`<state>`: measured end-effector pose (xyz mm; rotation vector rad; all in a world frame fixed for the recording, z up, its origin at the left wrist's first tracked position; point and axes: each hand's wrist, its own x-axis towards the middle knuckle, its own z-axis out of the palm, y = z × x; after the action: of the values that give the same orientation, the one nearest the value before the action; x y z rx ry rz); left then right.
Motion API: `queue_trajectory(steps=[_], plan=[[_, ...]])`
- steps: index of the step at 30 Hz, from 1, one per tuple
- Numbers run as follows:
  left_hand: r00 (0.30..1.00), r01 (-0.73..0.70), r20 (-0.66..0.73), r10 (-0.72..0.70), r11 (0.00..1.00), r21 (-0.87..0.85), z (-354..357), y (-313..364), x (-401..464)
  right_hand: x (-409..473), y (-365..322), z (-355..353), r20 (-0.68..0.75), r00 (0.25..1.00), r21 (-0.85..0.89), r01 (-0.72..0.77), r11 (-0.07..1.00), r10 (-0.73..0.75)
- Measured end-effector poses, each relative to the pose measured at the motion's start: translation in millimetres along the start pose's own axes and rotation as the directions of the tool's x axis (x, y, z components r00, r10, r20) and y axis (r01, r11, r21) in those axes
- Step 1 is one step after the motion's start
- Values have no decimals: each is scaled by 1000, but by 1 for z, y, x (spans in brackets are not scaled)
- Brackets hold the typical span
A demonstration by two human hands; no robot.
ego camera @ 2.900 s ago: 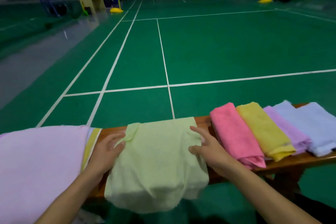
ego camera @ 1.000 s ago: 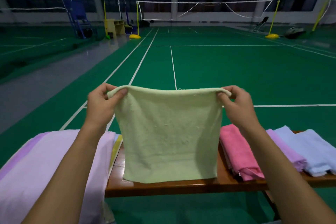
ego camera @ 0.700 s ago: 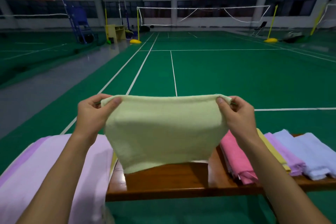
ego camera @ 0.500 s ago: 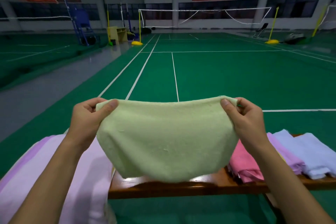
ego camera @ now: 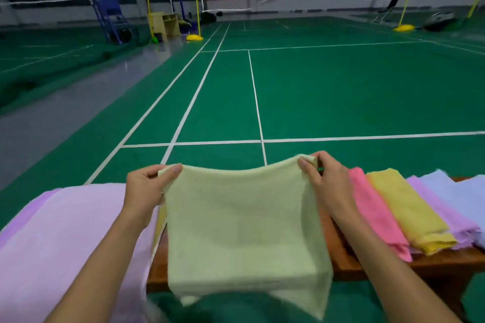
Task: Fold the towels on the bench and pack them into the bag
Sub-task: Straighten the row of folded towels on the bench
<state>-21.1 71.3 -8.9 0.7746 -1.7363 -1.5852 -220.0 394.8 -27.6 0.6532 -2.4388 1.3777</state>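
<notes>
Towels are the whole job, and the one in play is the pale green towel [ego camera: 241,231], held up over the middle of the brown wooden surface [ego camera: 433,259] with its lower part draped toward the near edge and a loose flap hanging past it. The left hand [ego camera: 147,186] is clamped on the top left corner, thumb over the cloth, and the right hand [ego camera: 322,178] is clamped on the top right corner, where the layers look doubled under the fingers. The main risk, as I judge it, is that the layers slip against each other while it is lowered: the cloth is soft, limp terry with no stiffness, so the top edge already sags between the two grips, and an uneven drop would leave the fold crooked. The hanging flap could also drag the piece off the near edge if either pinch loosens. To the right lie folded pieces side by side, each overlapping the next: a pink towel [ego camera: 375,217], a yellow towel [ego camera: 409,212], a lilac towel [ego camera: 451,217] and a light blue towel [ego camera: 456,191]; a careless sweep of the right forearm could disturb the pink one, which is just beside it. At the left a large pale pink cloth [ego camera: 65,244] spreads wide and smooth. No bag shows in view.
</notes>
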Motion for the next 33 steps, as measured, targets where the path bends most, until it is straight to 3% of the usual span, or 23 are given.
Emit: queue_trajectory(steps=[4, 9, 12, 16, 20, 24, 28, 33], plan=[[993, 98, -52, -102, 992, -76, 18, -34, 27, 16, 23, 30, -13, 1000, -133, -16, 991, 15], [985, 122, -105, -134, 986, -113, 47, -58, 44, 24, 41, 61, -24, 996, -343, -84, 936, 81], [987, 100, -111, -113, 988, -114, 49, -71, 53, 23, 50, 75, 8, 985, -332, -160, 930, 173], [999, 15, -45, -13, 998, 60, 41, -77, 54, 18, 44, 82, 97, 963, -269, -219, 938, 253], [999, 14, -37, -12, 998, 55, 33, -77, 48, 6, 47, 68, 167, 930, -362, -251, 898, 327], [998, 17, 64, -22, 997, 74, 31, -71, 35, -11, 55, 48, 218, 900, -385, -276, 881, 378], [969, -15, 243, -35, 979, 204, 39, -68, 5, -39, 56, 28, 296, 871, -403, -257, 878, 391], [889, -6, 441, -123, 960, 279, 62, -65, -35, -61, 53, 9, 454, 717, -478, -304, 824, 528]])
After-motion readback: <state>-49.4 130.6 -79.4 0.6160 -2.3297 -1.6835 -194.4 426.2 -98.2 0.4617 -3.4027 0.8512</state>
